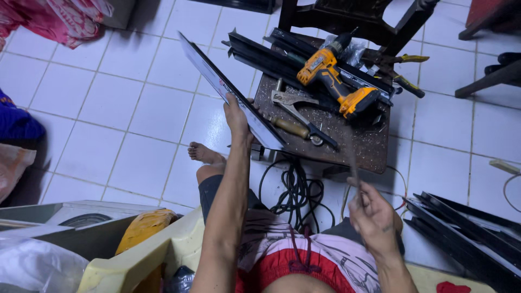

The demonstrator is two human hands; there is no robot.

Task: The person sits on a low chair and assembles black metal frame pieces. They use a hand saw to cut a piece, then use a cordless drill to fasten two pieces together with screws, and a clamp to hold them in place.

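Far left: pink cloth on the white tiled floor; lower down, a yellow object in a pale plastic tub. Left hand raised, fingers clamped on a long dark metal strip, held tilted, upper end toward the floor tiles, lower end over the edge of a small brown table. Below the table, a coil of black cable. On the table: a hammer, a wrench, dark metal profiles, a yellow cordless drill. Right hand lifted near the table's front edge, fingers together pinching a thin blurred rod. Far right, more dark profiles stacked on the floor.
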